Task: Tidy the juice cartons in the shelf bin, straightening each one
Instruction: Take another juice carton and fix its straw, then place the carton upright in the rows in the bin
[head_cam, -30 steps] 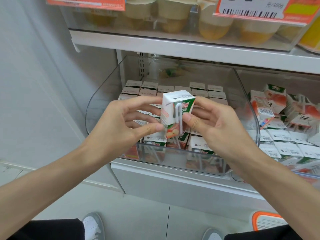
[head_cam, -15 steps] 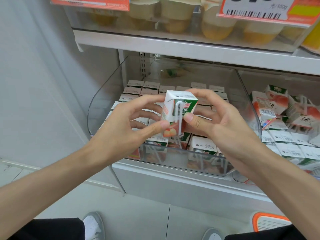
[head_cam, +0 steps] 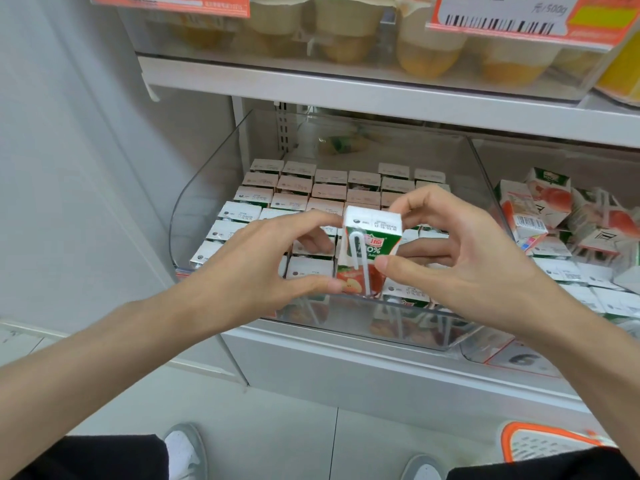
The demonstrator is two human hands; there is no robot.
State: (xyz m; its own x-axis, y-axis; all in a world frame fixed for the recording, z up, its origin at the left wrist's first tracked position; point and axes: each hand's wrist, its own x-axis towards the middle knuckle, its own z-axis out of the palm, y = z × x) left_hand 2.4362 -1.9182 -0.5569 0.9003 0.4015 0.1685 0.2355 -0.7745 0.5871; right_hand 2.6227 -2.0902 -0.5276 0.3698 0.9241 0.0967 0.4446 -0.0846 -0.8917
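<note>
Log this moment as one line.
left hand, right hand: hold carton upright | at bin front | rows behind: straight | neighbour cartons: jumbled

The person is wearing black fabric legwear, which is showing at both lower corners of the head view. A white sneaker with grey trim is covering the left foot, and a matching grey-edged toe cap is showing on the right. The left hand, right hand and both forearms are showing bare.

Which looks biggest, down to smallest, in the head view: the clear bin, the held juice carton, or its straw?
Largest: clear bin.
Next: held juice carton, though nearness to the camera enlarges it.
Smallest: straw, lying on that carton, so certain.
</note>
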